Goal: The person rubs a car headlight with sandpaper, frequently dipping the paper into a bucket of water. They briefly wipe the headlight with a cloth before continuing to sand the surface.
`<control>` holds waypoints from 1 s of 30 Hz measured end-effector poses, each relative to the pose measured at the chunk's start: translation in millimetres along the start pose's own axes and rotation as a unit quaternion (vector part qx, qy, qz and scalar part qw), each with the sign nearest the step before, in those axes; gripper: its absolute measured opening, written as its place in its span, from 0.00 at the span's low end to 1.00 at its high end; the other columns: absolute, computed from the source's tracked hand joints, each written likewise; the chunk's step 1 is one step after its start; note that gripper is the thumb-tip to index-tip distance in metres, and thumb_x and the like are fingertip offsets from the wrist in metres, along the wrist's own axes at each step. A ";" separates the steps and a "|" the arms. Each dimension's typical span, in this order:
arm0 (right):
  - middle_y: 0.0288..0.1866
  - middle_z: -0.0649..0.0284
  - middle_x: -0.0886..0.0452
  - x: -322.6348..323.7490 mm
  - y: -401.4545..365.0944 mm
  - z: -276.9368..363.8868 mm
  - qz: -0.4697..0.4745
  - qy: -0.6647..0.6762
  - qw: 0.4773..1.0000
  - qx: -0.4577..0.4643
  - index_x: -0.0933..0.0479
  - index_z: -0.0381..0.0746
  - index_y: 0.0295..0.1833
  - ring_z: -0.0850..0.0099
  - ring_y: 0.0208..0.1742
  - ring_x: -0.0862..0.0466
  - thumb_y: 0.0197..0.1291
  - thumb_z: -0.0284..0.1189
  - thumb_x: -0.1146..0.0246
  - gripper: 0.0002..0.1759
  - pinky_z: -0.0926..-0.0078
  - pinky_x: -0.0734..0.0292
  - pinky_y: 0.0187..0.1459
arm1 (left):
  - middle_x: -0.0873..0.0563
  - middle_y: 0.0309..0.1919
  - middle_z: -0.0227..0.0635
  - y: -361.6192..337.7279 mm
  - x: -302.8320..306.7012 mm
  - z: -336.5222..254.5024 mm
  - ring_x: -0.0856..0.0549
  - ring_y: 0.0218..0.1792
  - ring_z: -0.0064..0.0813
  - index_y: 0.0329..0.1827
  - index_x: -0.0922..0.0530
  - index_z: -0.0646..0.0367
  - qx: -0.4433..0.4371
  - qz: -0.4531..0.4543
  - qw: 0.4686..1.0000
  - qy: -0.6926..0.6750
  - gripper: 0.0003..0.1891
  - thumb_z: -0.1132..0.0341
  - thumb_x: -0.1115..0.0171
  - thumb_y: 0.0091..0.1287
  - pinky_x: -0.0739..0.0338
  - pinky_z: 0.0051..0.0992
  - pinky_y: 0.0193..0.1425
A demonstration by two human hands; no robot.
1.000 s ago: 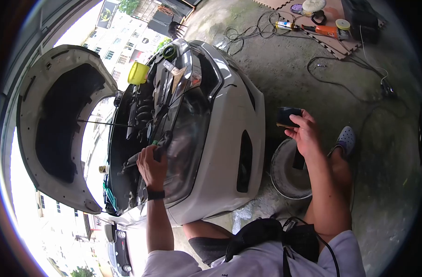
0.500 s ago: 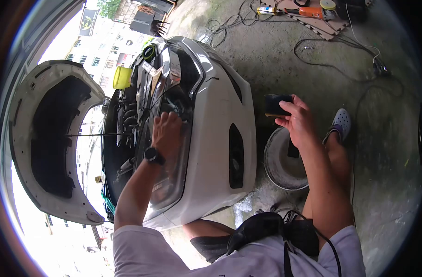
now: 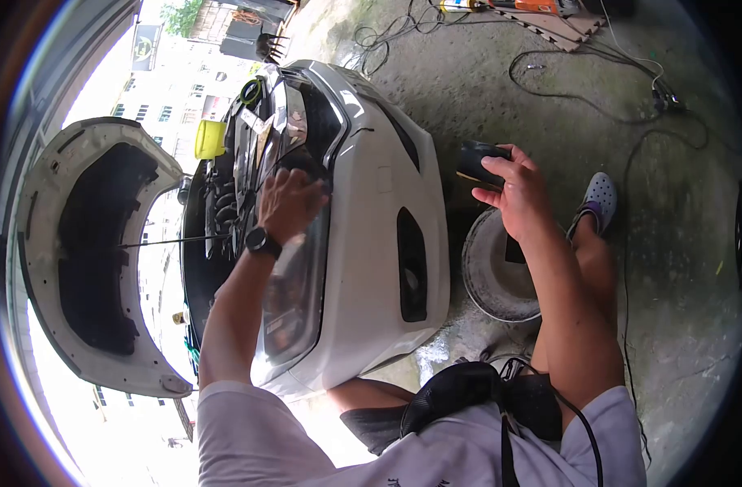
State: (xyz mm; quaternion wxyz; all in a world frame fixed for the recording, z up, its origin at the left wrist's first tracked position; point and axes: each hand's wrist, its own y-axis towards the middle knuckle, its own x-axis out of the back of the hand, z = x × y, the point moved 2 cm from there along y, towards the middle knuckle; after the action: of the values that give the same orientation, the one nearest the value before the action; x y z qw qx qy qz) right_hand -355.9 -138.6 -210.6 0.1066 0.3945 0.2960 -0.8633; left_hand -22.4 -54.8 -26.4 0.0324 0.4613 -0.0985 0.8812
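My left hand (image 3: 288, 204), with a watch (image 3: 261, 241) on the wrist, rests on the headlight (image 3: 294, 292) of a white car, its fingers spread and slightly bent near the lens's far end. A flat black rectangular block (image 3: 478, 159) with a brownish lower edge is gripped in my right hand (image 3: 517, 188), thumb on top. This hand is held away from the car's bumper (image 3: 367, 252), over the rim of a round bucket (image 3: 473, 280). A dark piece shows inside the bucket, partly behind my forearm.
The raised hood (image 3: 42, 268) leans on a thin prop rod (image 3: 172, 241). A yellow container (image 3: 210, 140) sits by the engine bay. Cables (image 3: 565, 94) run over the concrete floor, near foam mats (image 3: 561, 32) with tools. My foot in a clog (image 3: 601, 195) is right of the bucket.
My left hand has slid along the headlight toward its far end, and its fingers have spread. My right hand has shifted slightly, tilting the black block. The view has moved a little.
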 end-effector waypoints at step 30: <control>0.52 0.63 0.18 16.6 -41.2 39.9 -0.045 -0.039 0.997 0.050 0.25 0.41 0.60 0.73 0.51 0.14 0.68 0.24 0.38 0.15 0.68 0.13 0.48 | 0.09 0.51 0.50 26.8 -313.4 -536.4 0.10 0.55 0.51 0.55 0.12 0.59 0.023 0.382 0.809 -0.446 0.25 0.53 0.31 0.59 0.16 0.49 0.59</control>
State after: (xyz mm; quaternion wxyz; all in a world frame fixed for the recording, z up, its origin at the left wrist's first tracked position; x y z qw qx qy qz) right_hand -408.9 -128.5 -184.9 0.0591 0.3516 0.2657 -0.8957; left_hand -279.6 38.7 -584.7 -0.3654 0.7291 -0.2500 0.5219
